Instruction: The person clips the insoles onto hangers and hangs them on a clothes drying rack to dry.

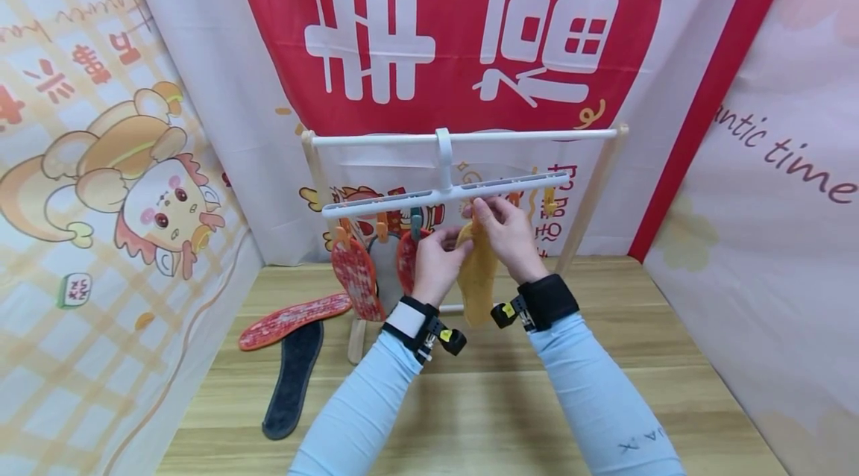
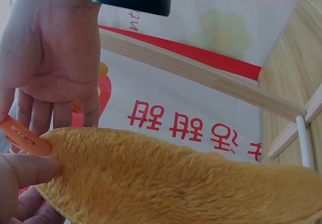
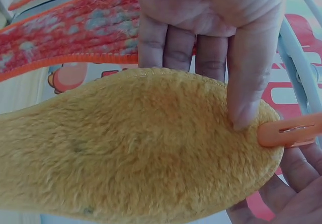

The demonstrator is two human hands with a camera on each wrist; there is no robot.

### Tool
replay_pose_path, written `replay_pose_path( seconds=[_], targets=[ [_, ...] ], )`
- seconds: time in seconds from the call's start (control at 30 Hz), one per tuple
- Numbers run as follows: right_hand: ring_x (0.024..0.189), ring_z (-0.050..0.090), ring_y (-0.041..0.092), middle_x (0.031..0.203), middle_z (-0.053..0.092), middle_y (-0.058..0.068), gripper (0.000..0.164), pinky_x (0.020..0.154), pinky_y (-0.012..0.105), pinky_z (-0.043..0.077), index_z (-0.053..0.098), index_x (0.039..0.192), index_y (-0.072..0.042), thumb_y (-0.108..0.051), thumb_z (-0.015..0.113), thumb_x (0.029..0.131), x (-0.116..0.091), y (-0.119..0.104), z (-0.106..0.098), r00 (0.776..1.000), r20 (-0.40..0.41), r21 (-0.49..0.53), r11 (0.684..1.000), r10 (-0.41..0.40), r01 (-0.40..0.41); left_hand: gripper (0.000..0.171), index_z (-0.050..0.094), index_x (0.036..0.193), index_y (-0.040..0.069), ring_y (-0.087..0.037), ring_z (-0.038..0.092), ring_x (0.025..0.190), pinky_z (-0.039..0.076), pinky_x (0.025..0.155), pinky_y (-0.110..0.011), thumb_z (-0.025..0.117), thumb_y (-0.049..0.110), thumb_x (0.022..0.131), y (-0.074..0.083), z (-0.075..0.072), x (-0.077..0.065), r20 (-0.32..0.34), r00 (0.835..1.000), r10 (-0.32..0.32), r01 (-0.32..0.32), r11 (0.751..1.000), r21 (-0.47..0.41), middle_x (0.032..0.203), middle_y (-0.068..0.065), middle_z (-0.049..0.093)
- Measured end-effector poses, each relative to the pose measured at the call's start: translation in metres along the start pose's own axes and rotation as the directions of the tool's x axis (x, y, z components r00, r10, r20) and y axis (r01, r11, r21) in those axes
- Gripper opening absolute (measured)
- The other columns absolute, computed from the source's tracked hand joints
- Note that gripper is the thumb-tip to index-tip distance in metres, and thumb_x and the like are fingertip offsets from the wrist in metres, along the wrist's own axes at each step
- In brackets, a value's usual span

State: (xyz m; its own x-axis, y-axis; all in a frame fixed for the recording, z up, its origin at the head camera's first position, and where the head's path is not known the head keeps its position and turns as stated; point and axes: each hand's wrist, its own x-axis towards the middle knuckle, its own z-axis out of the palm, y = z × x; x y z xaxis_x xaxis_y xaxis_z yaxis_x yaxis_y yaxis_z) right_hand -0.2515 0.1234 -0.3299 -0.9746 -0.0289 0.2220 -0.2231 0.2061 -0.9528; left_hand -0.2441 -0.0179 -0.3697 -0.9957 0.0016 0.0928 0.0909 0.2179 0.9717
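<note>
My left grip and right grip at the yellow insole, under the white hanger.
With my left I pinch the insole near its upper end, thumb on the fuzzy face and fingers behind; with my right I pinch an orange clip that bites that same end, the rest of the insole hanging down over the desk. The hanger hooks on the rack. Left of my hands, a red insole, a grey insole and a second red one hang from clips; a green clip is at the last. On the desk's left side, a flat red insole touches or nearly touches a black insole.
</note>
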Motion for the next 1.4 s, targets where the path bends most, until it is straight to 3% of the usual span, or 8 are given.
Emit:
replay_pose_path(
  seconds=[0.3,0.57,0.83,1.07,1.4],
  targets=[
    [0.121,0.059,0.027,0.122,0.067,0.016,0.067,0.105,0.040,0.043,0.055,0.137,-0.011,-0.058,0.048,0.089,-0.003,0.008,-0.001,1.000,0.024,-0.027,1.000,0.003,-0.003,0.045,0.060,0.132,0.014,-0.022,0.065,0.115,0.055,0.090,-0.031,0.067,0.024,0.088,-0.007,0.003,-0.003,0.026,0.999,-0.047,0.046,0.999,0.004,0.126,-0.006,0.067],
    [0.123,0.058,0.027,0.126,0.065,0.014,0.076,0.104,0.041,0.044,0.055,0.137,-0.009,-0.065,0.048,0.086,-0.002,0.014,-0.007,1.000,0.008,-0.100,0.995,-0.012,0.013,0.040,0.063,0.126,0.010,-0.024,0.065,0.112,0.055,0.087,-0.029,0.067,0.020,0.088,-0.012,0.009,-0.005,0.054,0.998,0.011,-0.011,1.000,0.013,0.120,-0.008,0.068],
    [0.125,0.058,0.029,0.131,0.063,0.017,0.079,0.104,0.040,0.044,0.053,0.139,-0.002,-0.060,0.051,0.087,0.000,0.014,-0.012,0.999,0.021,-0.122,0.992,-0.030,0.032,0.039,0.063,0.126,0.013,-0.023,0.065,0.112,0.055,0.085,-0.026,0.067,0.020,0.088,-0.015,0.011,-0.007,0.084,0.996,0.022,-0.022,1.000,-0.002,0.120,-0.007,0.068],
    [0.122,0.060,0.031,0.128,0.064,0.018,0.075,0.102,0.041,0.047,0.055,0.136,-0.002,-0.059,0.053,0.087,-0.001,0.016,-0.014,0.999,0.022,-0.160,0.986,-0.044,0.047,0.042,0.062,0.129,0.016,-0.022,0.067,0.110,0.055,0.084,-0.027,0.067,0.021,0.087,-0.020,0.011,-0.006,0.091,0.996,-0.026,0.028,1.000,-0.014,0.120,-0.006,0.068],
    [0.123,0.060,0.031,0.129,0.064,0.016,0.071,0.101,0.042,0.047,0.058,0.132,-0.004,-0.059,0.053,0.087,-0.009,0.030,-0.019,0.997,0.022,-0.208,0.975,-0.077,0.080,0.049,0.058,0.136,0.013,-0.024,0.067,0.113,0.055,0.087,-0.028,0.066,0.023,0.088,-0.028,0.009,-0.010,0.117,0.992,-0.047,0.051,0.998,-0.029,0.129,-0.009,0.065]
  ],
)
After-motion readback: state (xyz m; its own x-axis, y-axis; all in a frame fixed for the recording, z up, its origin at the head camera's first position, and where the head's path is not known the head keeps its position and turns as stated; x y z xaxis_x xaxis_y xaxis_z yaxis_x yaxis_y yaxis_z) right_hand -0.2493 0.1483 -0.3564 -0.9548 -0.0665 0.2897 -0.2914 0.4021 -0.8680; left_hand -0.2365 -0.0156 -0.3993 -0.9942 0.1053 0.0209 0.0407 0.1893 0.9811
